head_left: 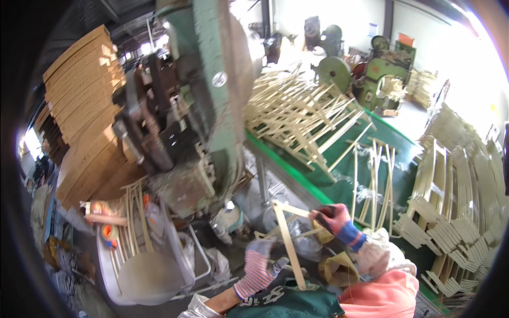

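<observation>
The tall, pale-green metal press [214, 106] is standing ahead of you, left of centre, probably placed so its working parts are facing you. The long, green-topped bench [297, 178] is running along your right, its width letting a tangled heap of pale, slim-barred frames [297, 111] spread out. At the far right, pale nested frame stacks [461, 185] are lining up tightly, perhaps to save room; I cannot tell what is supporting them all. The white plastic tub [177, 241] is sitting low on your left, likely gathering loose pale slats [135, 217] within reach.

The pale, angled, flat-barred frame piece [289, 244], perhaps wooden, is slanting between your hands, its lower end overlapping your dark-green cloth apron [289, 305]. Your right hand [334, 220], in a red, blue and dark glove, is closing on its short bar near the end, probably to steady it. Your left hand [259, 270], in a red-and-white striped glove, is hanging partly open beside the long bar, fingers blurred, apparently gripping nothing.

Counting, you are having one press, one bench, one tub, one held piece and one orange-rimmed tape roll [110, 233]; heaped and stacked frames are overlapping too much to count.
</observation>
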The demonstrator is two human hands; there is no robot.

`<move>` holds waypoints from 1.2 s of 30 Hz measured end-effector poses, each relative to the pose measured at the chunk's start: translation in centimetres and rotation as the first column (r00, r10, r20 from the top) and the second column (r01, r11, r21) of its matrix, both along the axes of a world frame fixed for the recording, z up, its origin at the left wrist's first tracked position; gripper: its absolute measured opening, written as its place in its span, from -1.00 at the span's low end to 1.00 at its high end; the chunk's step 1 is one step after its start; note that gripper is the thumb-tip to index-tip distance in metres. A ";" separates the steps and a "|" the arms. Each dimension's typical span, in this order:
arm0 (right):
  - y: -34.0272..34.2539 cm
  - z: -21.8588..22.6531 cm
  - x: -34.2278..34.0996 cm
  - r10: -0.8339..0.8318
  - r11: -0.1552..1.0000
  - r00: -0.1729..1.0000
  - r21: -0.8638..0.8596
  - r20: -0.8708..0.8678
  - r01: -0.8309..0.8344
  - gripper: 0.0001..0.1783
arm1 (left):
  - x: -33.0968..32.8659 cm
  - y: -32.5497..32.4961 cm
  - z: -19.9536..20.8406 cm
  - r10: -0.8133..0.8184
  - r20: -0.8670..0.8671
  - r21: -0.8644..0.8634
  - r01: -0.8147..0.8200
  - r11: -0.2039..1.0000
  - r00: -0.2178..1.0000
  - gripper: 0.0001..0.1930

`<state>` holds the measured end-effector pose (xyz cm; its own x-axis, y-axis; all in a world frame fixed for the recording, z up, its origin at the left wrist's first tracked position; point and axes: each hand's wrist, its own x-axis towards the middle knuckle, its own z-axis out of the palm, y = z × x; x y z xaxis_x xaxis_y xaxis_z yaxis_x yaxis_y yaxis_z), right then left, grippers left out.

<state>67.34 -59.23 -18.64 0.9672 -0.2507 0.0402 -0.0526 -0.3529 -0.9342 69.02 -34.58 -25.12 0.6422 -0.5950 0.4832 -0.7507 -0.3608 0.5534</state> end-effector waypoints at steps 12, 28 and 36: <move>-9.8 15.0 -14.1 0.054 0.512 0.714 -0.633 0.698 0.581 -0.48 | 5.7 -23.0 5.1 -0.484 0.370 0.059 0.500 0.864 0.793 -0.79; -25.3 -2.1 -8.8 -0.132 0.983 0.944 -0.082 0.303 0.164 -0.44 | 6.3 -32.9 16.7 -0.401 0.838 0.038 0.693 0.720 0.371 -0.69; -35.1 -5.4 3.6 -0.403 0.914 0.902 0.122 0.156 0.388 -0.38 | 32.7 -36.7 8.8 0.043 0.670 0.350 -0.366 0.862 0.741 -0.47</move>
